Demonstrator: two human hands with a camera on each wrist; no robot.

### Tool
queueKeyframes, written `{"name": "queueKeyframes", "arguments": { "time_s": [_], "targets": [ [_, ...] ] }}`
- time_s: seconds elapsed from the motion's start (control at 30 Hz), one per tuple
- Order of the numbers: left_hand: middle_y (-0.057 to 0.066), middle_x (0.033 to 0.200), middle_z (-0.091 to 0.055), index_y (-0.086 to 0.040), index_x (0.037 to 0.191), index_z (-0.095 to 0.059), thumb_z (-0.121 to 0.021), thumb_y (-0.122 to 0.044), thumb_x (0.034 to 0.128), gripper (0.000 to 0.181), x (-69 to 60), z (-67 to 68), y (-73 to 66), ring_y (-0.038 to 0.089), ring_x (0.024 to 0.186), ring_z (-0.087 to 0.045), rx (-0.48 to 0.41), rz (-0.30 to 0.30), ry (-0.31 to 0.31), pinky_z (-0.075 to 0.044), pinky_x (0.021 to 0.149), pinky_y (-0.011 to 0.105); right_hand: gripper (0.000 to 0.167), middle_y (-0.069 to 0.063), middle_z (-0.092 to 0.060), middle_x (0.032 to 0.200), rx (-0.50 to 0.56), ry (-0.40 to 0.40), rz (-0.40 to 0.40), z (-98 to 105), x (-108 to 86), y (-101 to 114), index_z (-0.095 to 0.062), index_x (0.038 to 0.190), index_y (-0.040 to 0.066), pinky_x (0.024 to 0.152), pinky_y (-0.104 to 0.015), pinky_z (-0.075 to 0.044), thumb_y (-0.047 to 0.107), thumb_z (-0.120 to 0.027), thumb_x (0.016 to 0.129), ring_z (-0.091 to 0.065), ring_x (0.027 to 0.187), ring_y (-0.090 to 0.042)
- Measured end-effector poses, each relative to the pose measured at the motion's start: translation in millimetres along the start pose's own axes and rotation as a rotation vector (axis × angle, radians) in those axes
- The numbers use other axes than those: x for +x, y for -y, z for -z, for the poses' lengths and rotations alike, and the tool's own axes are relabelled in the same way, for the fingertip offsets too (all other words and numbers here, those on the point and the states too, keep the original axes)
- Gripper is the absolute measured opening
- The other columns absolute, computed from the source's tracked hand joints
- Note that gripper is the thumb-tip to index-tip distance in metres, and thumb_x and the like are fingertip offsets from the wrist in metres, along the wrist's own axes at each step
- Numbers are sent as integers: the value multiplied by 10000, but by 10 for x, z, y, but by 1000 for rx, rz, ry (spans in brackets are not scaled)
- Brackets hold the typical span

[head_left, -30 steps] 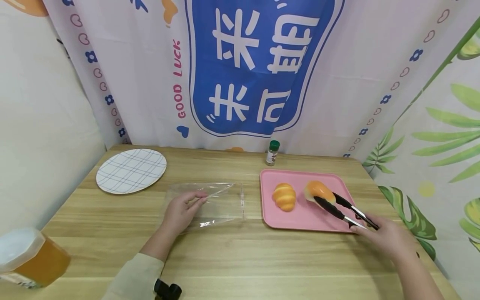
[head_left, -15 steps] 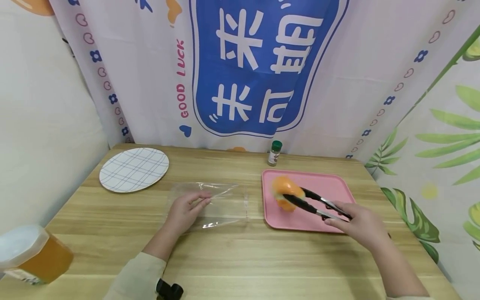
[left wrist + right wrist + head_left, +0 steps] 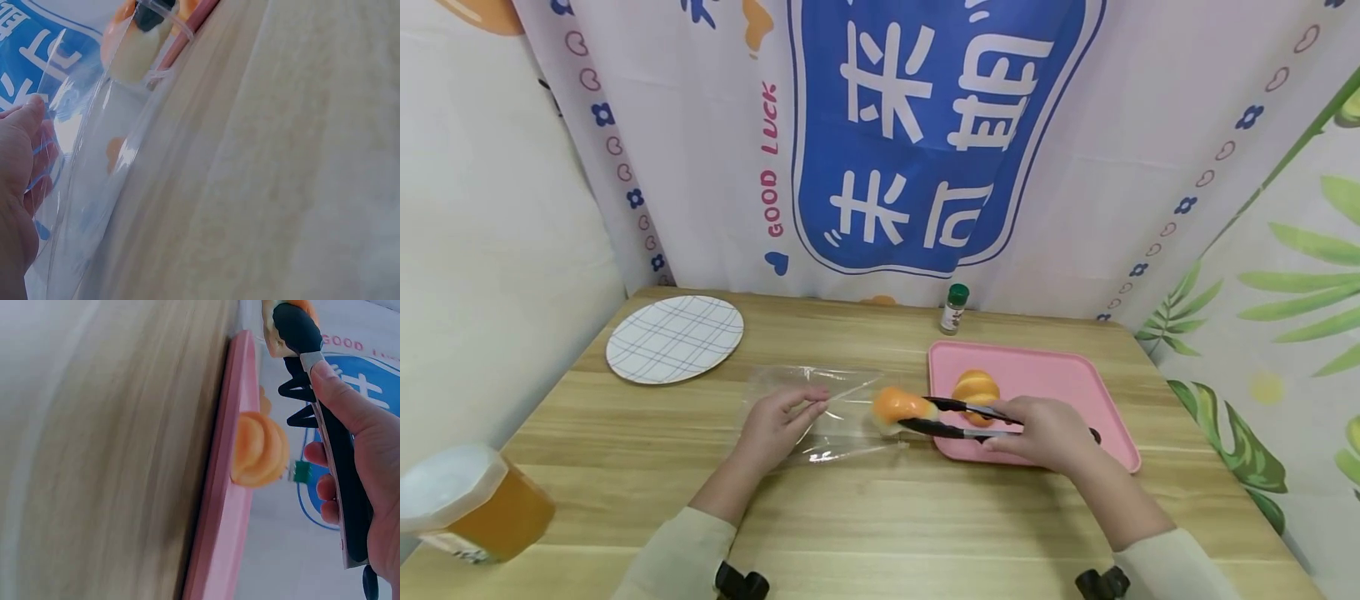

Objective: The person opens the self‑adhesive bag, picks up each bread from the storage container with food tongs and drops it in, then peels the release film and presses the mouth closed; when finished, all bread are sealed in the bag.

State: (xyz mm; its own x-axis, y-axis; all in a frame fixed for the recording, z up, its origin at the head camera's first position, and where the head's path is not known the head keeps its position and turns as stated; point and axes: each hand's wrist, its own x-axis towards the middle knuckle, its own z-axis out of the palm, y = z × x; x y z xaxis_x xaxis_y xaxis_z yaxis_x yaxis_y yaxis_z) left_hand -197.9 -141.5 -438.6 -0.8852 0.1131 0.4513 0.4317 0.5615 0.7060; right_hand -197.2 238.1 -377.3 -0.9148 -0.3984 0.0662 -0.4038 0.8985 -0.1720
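Observation:
In the head view my right hand (image 3: 1045,433) grips black-tipped tongs (image 3: 955,431), whose tips pinch a glossy orange-topped bread roll (image 3: 901,406). The roll hangs at the right, open-looking end of a clear plastic bag (image 3: 850,425); whether it is inside the mouth I cannot tell. My left hand (image 3: 781,425) pinches the bag's upper layer between thumb and fingers, lifting it a little. The left wrist view shows the film (image 3: 87,150) raised, with the roll (image 3: 131,56) close to its edge. A ridged croissant-like bread (image 3: 976,392) lies on the pink tray (image 3: 1060,375), partly behind the tongs.
A checked oval plate (image 3: 675,340) lies at the back left. Behind the tray stands a small green-capped shaker (image 3: 954,309). A lidded jar of amber contents (image 3: 482,508) is at the left front. A printed curtain (image 3: 715,167) hangs along the table's back edge.
My right hand has carried the roll in the tongs leftward, from over the tray to the bag's right end. The left hand keeps its pinch on the bag.

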Motion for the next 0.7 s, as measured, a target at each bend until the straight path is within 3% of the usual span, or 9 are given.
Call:
{"name": "queueKeyframes", "arguments": {
  "time_s": [0.17, 0.3, 0.43, 0.53, 0.7],
  "targets": [
    [83, 1065, -754, -85, 973, -751, -729, -114, 870, 110, -9, -1, 1, 286, 1033, -701, 8, -34, -8, -542, 942, 475, 575, 47, -722, 962, 11, 30, 43, -64, 164, 128, -695, 1226, 186, 775, -377, -557, 539, -763, 777, -653, 848, -141],
    [73, 1068, -754, -92, 974, -752, -731, -125, 869, 112, -13, -8, -5, 277, 1025, -707, 10, -42, -7, -546, 936, 470, 555, 117, -616, 774, 32, 39, 61, -109, 271, 255, -700, 1207, 200, 634, -278, -442, 540, -766, 774, -495, 684, -67],
    [69, 1070, -754, -108, 971, -756, -734, -133, 867, 110, -10, -18, -18, 272, 1015, -710, 16, -65, -10, -552, 923, 466, 519, 116, -678, 840, 31, 36, 74, -167, 375, 362, -717, 1164, 238, 647, -291, -490, 564, -762, 763, -566, 723, -58],
    [67, 1069, -754, -117, 976, -759, -735, -126, 864, 115, -6, -23, -34, 270, 1010, -709, 22, -99, -17, -554, 915, 461, 545, 79, -734, 986, 31, 40, 104, -206, 440, 428, -712, 1192, 220, 707, -322, -544, 557, -764, 767, -631, 816, -70],
    [74, 1061, -753, -96, 970, -754, -754, -92, 836, 134, 9, -38, -61, 289, 1036, -700, 10, -150, -21, -546, 940, 465, 592, 49, -742, 1005, 49, 29, 150, -251, 521, 542, -708, 1204, 165, 738, -304, -557, 538, -784, 750, -642, 845, -70]
  ]
}}
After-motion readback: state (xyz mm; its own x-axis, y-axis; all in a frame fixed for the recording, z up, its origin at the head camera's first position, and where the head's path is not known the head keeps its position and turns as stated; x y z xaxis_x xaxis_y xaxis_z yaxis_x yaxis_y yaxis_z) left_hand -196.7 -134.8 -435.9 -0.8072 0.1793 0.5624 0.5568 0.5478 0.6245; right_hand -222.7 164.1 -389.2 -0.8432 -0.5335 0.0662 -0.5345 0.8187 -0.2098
